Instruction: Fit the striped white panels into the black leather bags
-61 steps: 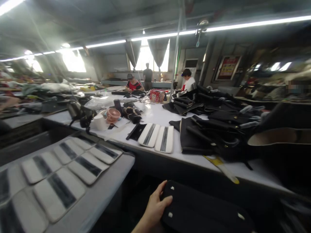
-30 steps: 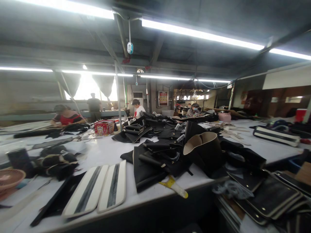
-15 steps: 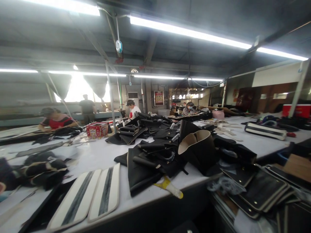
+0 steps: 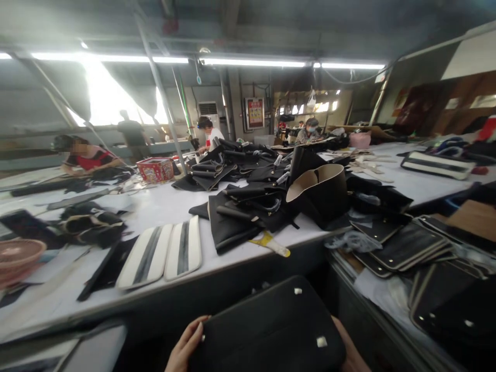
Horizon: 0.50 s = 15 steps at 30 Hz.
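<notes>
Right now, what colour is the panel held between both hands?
The panel is black with small whitish patches, seen best in the head view.

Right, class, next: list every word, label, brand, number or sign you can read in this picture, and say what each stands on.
No text can be read for certain.
Framed red poster on the far wall: marks like print, too small and blurred to read.
Red patterned box on the table: any lettering too blurred to tell.
Black panel in the hands: no lettering visible, just white patches.
</notes>
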Each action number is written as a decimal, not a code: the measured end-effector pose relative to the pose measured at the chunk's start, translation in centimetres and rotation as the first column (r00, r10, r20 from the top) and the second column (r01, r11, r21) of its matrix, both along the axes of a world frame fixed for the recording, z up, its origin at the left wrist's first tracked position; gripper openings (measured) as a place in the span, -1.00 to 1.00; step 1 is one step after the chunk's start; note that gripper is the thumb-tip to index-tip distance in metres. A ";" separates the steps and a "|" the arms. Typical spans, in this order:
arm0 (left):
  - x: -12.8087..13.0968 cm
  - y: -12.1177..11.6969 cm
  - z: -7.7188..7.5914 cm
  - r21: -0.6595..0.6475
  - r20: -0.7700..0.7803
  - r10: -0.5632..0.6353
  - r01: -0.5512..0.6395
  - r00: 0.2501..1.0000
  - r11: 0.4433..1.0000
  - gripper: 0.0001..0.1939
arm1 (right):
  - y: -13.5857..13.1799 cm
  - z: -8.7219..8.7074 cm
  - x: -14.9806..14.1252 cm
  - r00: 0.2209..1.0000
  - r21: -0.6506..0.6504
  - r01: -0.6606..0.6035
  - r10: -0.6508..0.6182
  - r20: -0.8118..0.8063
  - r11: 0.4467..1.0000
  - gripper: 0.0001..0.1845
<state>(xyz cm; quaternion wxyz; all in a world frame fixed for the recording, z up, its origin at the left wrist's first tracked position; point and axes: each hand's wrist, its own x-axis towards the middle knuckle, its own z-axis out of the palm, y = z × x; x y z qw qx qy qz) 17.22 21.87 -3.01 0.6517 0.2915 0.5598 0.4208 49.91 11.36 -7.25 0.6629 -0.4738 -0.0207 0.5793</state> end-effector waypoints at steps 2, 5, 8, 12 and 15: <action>-0.4 0.0 0.0 -0.025 0.080 -0.044 0.046 0.996 0.999 -0.40 | 1.0 0.2 0.7 0.990 -0.019 -0.111 0.109 -0.093 0.994 -0.77; -0.6 -0.2 0.5 -0.069 0.141 -0.044 0.054 0.989 0.996 -0.45 | 1.6 1.8 1.6 0.972 0.066 -0.199 0.206 -0.113 0.978 -0.79; -0.7 -0.3 0.9 -0.088 0.169 -0.025 0.040 0.985 0.995 -0.48 | 0.9 2.8 1.6 0.978 0.103 -0.208 0.209 0.001 0.973 -0.72; -0.7 -0.4 0.8 -0.079 0.193 -0.025 0.040 0.981 0.996 -0.50 | -0.8 0.9 0.6 0.993 -0.018 -0.042 0.039 -0.116 0.999 -0.72; -0.8 -0.3 0.6 -0.062 0.214 -0.019 0.033 0.977 0.998 -0.52 | -1.2 -0.5 -0.4 0.956 -0.113 0.125 -0.150 -0.250 0.986 -0.82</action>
